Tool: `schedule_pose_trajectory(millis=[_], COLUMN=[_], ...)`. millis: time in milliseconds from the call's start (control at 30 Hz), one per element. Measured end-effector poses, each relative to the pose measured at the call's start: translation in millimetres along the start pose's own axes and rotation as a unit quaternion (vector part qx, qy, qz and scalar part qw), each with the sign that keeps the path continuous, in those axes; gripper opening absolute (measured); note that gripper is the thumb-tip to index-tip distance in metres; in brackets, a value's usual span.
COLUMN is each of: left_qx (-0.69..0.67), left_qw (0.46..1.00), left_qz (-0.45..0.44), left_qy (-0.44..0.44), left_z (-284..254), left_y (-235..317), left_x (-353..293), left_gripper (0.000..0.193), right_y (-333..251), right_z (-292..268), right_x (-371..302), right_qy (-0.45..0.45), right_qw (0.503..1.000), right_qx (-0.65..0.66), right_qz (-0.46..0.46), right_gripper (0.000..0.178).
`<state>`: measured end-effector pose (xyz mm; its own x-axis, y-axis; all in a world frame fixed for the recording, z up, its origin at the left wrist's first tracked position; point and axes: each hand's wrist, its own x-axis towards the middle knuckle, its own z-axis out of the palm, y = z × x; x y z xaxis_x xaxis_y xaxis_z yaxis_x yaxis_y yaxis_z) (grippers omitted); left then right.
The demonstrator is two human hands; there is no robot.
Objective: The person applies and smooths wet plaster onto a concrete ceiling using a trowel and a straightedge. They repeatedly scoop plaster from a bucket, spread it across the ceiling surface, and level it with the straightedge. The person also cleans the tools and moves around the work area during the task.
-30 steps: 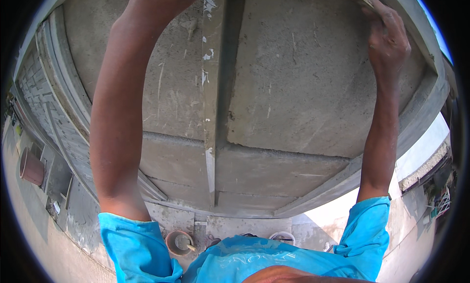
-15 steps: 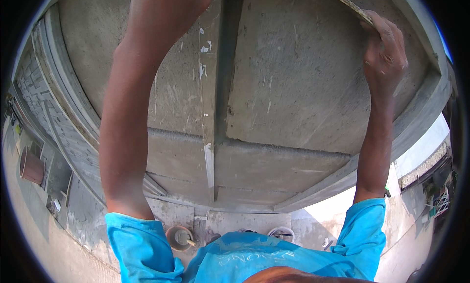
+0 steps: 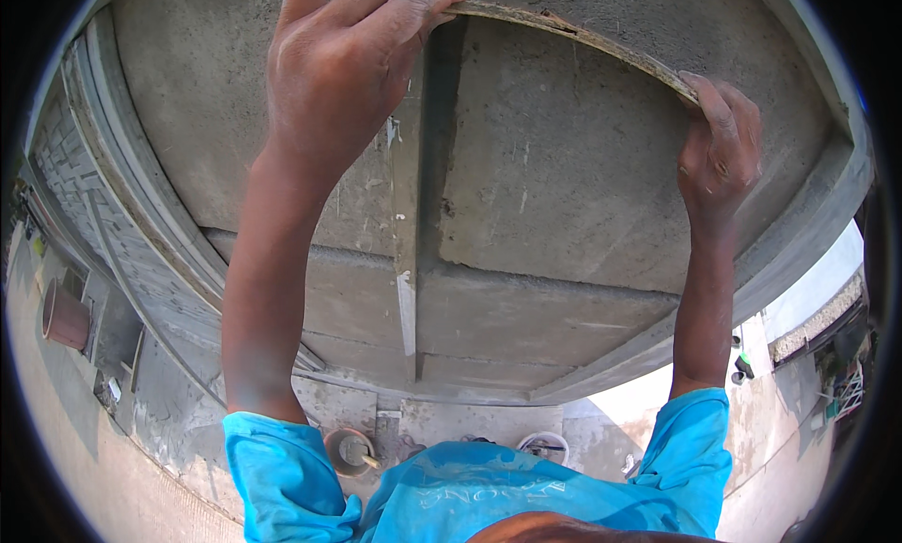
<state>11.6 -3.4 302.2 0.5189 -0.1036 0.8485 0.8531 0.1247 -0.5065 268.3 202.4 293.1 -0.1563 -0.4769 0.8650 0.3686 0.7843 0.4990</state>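
Observation:
A thin strip of wood [image 3: 583, 38], rough along its edge, spans the upper part of the view against a grey plastered wall [image 3: 564, 158]. My left hand [image 3: 348, 69] grips its left end, thumb and fingers closing on it near the top centre. At the other end, my right hand [image 3: 722, 139] pinches the strip with bent fingers. The strip looks bowed, though the lens bends straight edges. A narrow upright batten [image 3: 406, 233] with white smears runs down the wall beside a dark vertical groove.
Below stand a bucket [image 3: 349, 452] with a wooden-handled tool in it and a white pail [image 3: 543, 447] holding tools. A reddish-brown tub [image 3: 66, 316] is at the far left. Concrete ledges [image 3: 799, 233] frame the wall on the right.
Both hands have come lower in the view, bringing the strip down with them. My left hand and the strip's left end now show; the right hand has shifted slightly left.

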Motion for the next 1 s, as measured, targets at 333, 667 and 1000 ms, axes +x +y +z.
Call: schedule_pose_trajectory(millis=[333, 667, 1000], left_qx=[0.081, 0.035, 0.027], left_qw=[0.991, 0.997, 0.993], left_qz=[-0.046, -0.054, -0.088], left_qy=[-0.095, -0.047, -0.072], left_z=[-16, -12, -21], left_y=[20, 30, 50], left_x=[-23, -54, -78], left_gripper=[0.03, 0.027, 0.025], right_y=[-10, -29, -44], right_z=[-6, -5, -8], right_x=[-29, -47, -76], right_qy=[-0.051, -0.034, -0.057], right_qw=[0.999, 0.999, 0.997], right_qx=[0.005, 0.025, 0.034], right_qz=[0.015, 0.022, 0.029], right_gripper=[0.055, 0.058, 0.055])
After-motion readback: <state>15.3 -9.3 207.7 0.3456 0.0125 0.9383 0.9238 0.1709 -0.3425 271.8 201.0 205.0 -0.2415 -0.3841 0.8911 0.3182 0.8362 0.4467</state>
